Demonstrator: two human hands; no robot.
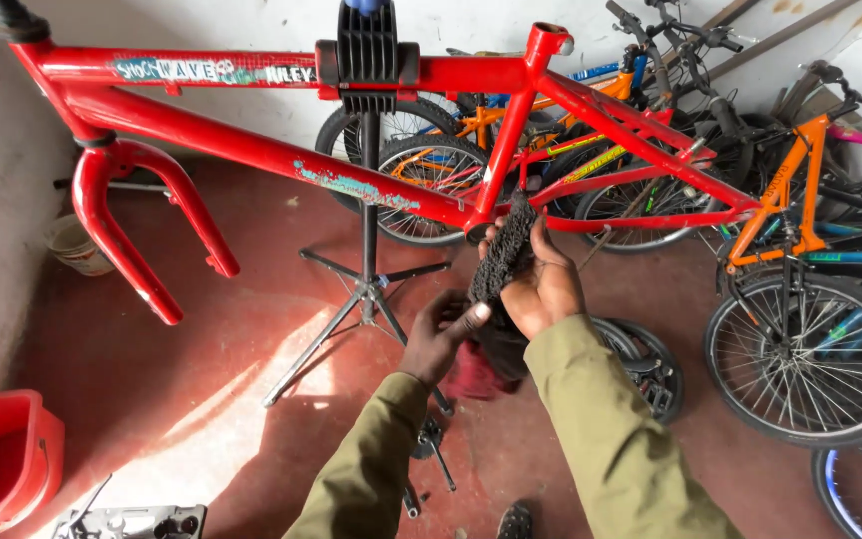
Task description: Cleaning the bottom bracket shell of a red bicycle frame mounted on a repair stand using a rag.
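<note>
A red bicycle frame (251, 150) without wheels hangs clamped in a black repair stand (368, 200). My right hand (543, 284) grips a dark, dirty rag or pad (504, 255) and presses it up against the frame's bottom bracket, where the tubes meet. My left hand (441, 334) holds the lower end of that same dark rag just below. A red cloth (476, 374) shows beneath both hands. Both arms wear olive sleeves.
Several bicycles lean against the back wall at the right, among them an orange one (800, 190). A loose wheel (646, 364) lies on the red floor behind my right arm. A red bucket (2, 464) stands at the lower left, a white pail (77, 245) by the left wall.
</note>
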